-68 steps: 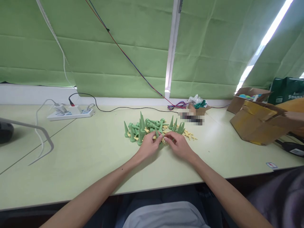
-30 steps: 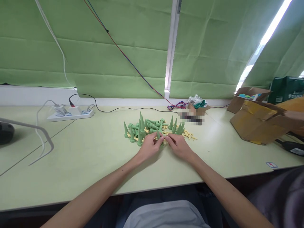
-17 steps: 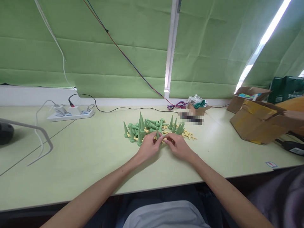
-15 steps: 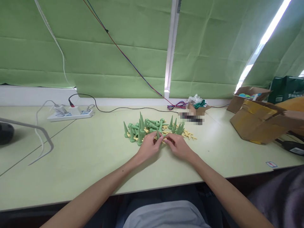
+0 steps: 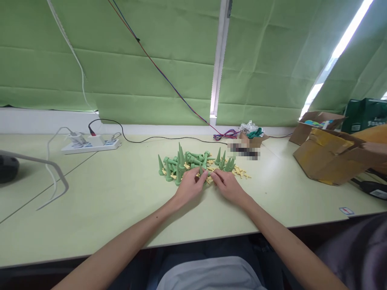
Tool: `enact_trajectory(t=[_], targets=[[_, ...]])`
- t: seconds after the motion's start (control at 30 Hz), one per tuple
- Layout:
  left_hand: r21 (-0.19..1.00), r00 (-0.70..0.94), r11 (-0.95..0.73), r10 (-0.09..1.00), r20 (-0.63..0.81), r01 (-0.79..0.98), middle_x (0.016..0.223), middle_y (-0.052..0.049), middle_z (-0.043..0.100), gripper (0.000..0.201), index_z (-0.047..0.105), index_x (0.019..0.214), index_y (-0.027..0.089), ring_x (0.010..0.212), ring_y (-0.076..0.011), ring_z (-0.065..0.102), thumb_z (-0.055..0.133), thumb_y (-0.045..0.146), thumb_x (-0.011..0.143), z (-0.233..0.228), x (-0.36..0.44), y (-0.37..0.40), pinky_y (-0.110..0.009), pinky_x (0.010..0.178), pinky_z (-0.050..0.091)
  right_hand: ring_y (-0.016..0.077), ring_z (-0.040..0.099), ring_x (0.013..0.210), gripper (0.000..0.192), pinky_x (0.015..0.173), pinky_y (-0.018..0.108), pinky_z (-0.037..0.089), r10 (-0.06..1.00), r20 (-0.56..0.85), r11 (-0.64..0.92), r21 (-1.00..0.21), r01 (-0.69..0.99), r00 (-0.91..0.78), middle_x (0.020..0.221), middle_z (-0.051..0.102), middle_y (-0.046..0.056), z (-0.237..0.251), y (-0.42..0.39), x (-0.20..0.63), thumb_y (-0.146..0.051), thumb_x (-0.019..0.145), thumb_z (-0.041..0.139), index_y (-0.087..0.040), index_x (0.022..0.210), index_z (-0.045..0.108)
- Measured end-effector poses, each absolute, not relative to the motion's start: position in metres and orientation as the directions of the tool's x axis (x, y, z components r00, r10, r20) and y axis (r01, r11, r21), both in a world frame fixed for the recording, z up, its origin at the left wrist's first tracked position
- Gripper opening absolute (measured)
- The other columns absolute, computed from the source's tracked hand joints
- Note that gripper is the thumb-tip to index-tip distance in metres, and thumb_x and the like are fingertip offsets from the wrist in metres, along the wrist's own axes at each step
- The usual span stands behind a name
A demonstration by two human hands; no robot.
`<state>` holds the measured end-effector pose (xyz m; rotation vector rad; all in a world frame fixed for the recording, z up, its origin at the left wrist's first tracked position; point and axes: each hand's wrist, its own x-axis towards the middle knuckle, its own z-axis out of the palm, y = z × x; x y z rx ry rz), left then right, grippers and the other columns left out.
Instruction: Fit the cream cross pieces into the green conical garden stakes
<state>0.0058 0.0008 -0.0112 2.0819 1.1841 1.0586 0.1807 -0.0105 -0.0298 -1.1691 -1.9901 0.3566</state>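
A heap of green plastic cone spikes [image 5: 184, 159] mixed with small pale yellow plastic pieces [image 5: 240, 172] lies in the middle of the pale table [image 5: 121, 193]. My left hand [image 5: 190, 186] pinches a green cone spike [image 5: 200, 170] at the heap's near edge, tip pointing up. My right hand [image 5: 229, 186] meets it from the right, fingertips closed on a small yellow piece [image 5: 209, 179] held against the spike's base. The fingertips of both hands touch.
A white power strip [image 5: 90, 144] with cables lies back left. A small box holding plastic wrap [image 5: 252, 135] sits behind the heap. Open cardboard boxes [image 5: 329, 155] stand at the right. A grey curved bar [image 5: 45, 171] rests at the left. Another person's dark sleeve [image 5: 363, 249] shows at lower right.
Both hands stay together at the heap's near edge; the fingers shift only slightly around the spike and the yellow piece.
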Motion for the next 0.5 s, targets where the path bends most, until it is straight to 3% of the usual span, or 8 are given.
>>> enact_trajectory(t=[0.23, 0.5], targets=[[0.756, 0.292, -0.462, 0.885, 0.362, 0.464, 0.06, 0.003, 0.047, 0.035, 0.055, 0.076, 0.018, 0.049, -0.0106, 0.037, 0.044, 0.047, 0.092, -0.0114, 0.0051, 0.0014, -0.025, 0.049, 0.03, 0.0147, 0.05, 0.064, 0.016, 0.061, 0.025, 0.035, 0.801, 0.489, 0.597, -0.598, 0.535, -0.346, 0.075, 0.058, 0.0, -0.0266, -0.0148, 0.1806, -0.029, 0.097, 0.043, -0.02, 0.093, 0.055], [0.747, 0.44, -0.518, 0.834, 0.333, 0.417, 0.06, 0.003, 0.052, 0.027, 0.06, 0.093, 0.018, 0.049, -0.0105, 0.044, 0.05, 0.043, 0.088, -0.0091, 0.0056, -0.0039, -0.023, 0.048, 0.034, 0.0118, 0.037, 0.053, 0.035, 0.055, 0.026, 0.027, 0.815, 0.497, 0.566, -0.572, 0.593, -0.299, 0.058, 0.041, -0.004, -0.0325, -0.0092, 0.1825, -0.03, 0.1, 0.036, -0.02, 0.066, 0.039]])
